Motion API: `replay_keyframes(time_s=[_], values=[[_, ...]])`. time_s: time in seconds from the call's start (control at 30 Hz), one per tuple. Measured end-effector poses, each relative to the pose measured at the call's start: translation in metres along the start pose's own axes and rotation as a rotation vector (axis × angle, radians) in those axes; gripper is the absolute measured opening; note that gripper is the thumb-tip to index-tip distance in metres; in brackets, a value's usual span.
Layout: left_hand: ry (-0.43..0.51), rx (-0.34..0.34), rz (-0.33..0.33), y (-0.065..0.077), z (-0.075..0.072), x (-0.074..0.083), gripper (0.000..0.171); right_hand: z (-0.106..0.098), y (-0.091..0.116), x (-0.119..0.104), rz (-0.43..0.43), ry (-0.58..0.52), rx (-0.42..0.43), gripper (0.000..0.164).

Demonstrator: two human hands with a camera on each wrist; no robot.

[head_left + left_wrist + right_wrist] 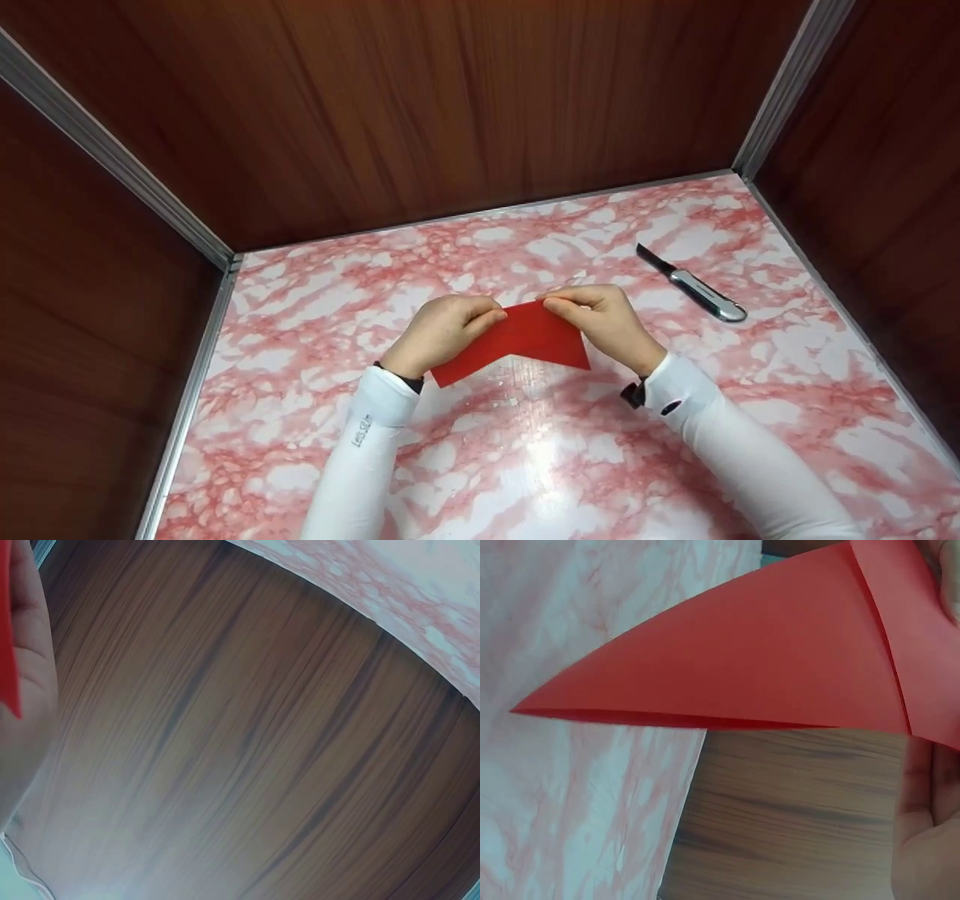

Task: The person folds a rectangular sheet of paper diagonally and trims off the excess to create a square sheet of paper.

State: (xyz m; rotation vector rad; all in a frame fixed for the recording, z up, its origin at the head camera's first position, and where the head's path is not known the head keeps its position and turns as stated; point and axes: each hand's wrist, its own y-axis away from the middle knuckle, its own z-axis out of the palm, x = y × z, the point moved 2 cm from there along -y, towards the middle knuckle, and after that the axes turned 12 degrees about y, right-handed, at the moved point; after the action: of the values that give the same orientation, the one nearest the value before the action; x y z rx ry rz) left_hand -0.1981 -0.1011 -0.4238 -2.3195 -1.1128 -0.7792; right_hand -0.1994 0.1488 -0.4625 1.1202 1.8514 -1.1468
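Both hands hold a folded sheet of red paper [536, 334] above the marbled table in the head view. My left hand [446, 330] pinches its upper left edge between thumb and fingers. At the upper right corner, my right hand [607, 319] pinches it the same way. The lower edge of the paper has a shallow notch in the middle. Up close in the right wrist view, the red paper [727, 660] shows folded layers and a long pointed end. Only a sliver of the paper [6, 652] appears beside the left palm [34, 690] in the left wrist view.
A utility knife [697, 289] with a grey and black handle lies on the table to the right, its dark blade out. Pink and white marbling covers the table [300, 330]. Dark wooden panels [450, 112] with metal edging stand at the back and both sides.
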Motion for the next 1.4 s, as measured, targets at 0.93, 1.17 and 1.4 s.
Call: replay_keyframes(time_s=[0.93, 1.17, 1.4], values=[[0.069, -0.001, -0.044, 0.008, -0.008, -0.013, 0.021, -0.008, 0.002, 0.002, -0.005, 0.019, 0.059, 0.016], [0.066, 0.004, -0.056, 0.009, -0.01, -0.014, 0.022, -0.01, 0.001, 0.005, -0.026, -0.006, 0.054, 0.014], [0.066, 0.011, -0.052, 0.011, -0.012, -0.016, 0.024, -0.012, 0.002, 0.005, -0.003, -0.004, 0.059, 0.013]])
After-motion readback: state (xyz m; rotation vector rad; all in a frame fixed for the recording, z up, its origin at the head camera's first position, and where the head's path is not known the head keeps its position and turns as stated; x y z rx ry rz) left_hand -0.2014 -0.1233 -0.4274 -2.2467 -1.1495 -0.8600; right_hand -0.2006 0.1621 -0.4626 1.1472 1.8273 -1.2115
